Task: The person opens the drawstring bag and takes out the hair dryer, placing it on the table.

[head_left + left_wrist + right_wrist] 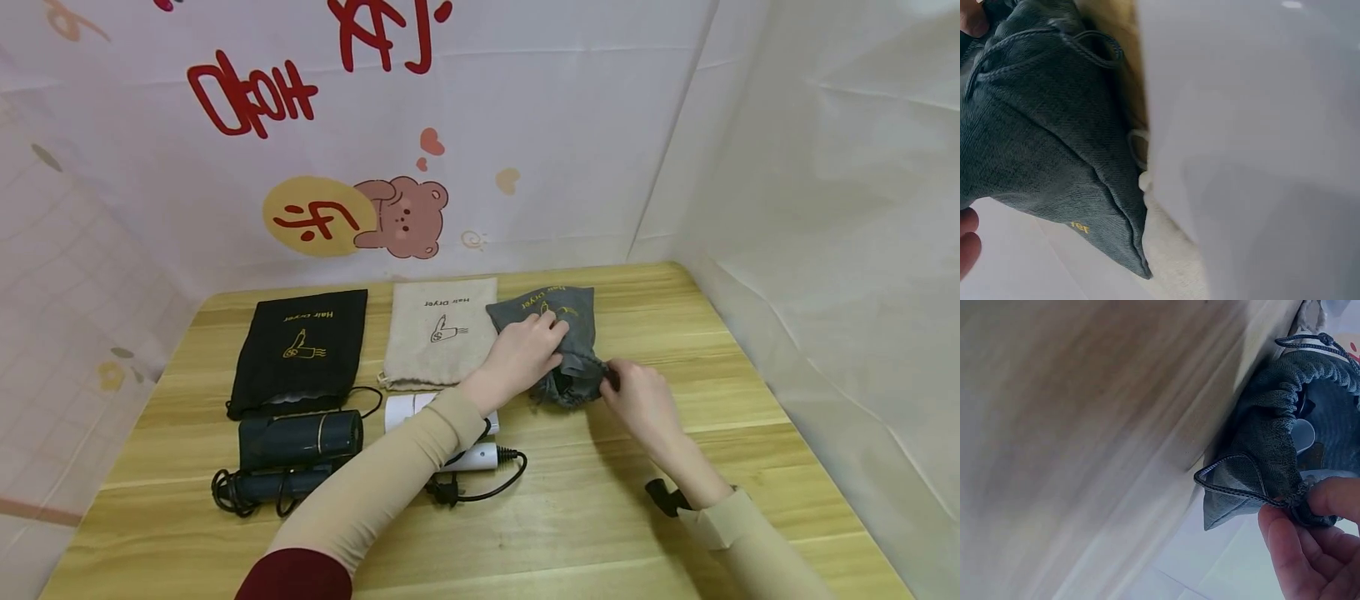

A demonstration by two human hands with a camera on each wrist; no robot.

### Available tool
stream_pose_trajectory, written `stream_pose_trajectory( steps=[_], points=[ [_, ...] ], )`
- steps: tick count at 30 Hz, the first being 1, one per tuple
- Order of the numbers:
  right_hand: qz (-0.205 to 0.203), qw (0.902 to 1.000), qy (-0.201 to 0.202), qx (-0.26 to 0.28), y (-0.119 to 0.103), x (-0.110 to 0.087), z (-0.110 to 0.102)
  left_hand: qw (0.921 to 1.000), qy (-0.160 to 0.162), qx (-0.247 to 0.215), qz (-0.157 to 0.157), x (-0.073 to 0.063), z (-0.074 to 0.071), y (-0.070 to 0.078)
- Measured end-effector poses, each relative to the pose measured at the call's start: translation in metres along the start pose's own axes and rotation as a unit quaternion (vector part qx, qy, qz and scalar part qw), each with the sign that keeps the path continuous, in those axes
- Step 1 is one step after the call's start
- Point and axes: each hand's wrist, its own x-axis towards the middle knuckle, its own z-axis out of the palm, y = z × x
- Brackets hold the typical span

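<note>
A grey drawstring bag (573, 337) marked "Hair Dryer" lies at the right of the row, its gathered mouth facing me. With bent fingers my left hand (525, 346) holds the upper side of this bag; only its fingertips show in the left wrist view. At the right edge of the mouth, my right hand (645, 404) pinches the hem between thumb and fingers, beside a loop of drawstring (1235, 484). In the right wrist view the mouth gapes, and a pale rounded piece (1302, 435) and something dark show inside. What these belong to is hidden.
Left of the grey bag lie a beige bag (438, 333) and a black bag (303, 346). Nearer me are a dark hair dryer (300, 442) and a white hair dryer (480, 457) with a black plug (447, 492), partly behind my left arm. A black object (663, 497) shows by my right wrist.
</note>
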Motion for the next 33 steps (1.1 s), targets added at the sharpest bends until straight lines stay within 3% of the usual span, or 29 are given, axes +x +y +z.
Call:
stream_pose_trajectory(
  steps=[4,8,17,25,33],
  points=[
    [-0.002,1.0000,0.009,0.000,0.001,0.000,0.000,0.9997,0.021,-0.013,-0.008,0.000,-0.003,0.001],
    [0.004,1.0000,0.001,-0.006,0.005,-0.002,-0.001,0.9992,0.022,-0.026,-0.021,0.000,-0.007,0.000],
    [0.018,0.9997,-0.015,-0.008,0.016,-0.005,-0.003,0.9930,-0.051,-0.090,-0.058,-0.004,-0.013,-0.010],
    [0.014,0.9998,-0.012,-0.011,0.016,-0.005,-0.006,0.9860,-0.055,-0.138,-0.076,-0.012,-0.009,-0.015],
    [-0.030,0.9990,0.023,-0.023,0.006,-0.004,-0.007,0.9730,-0.081,-0.186,-0.109,-0.011,-0.013,-0.011]
  ],
)
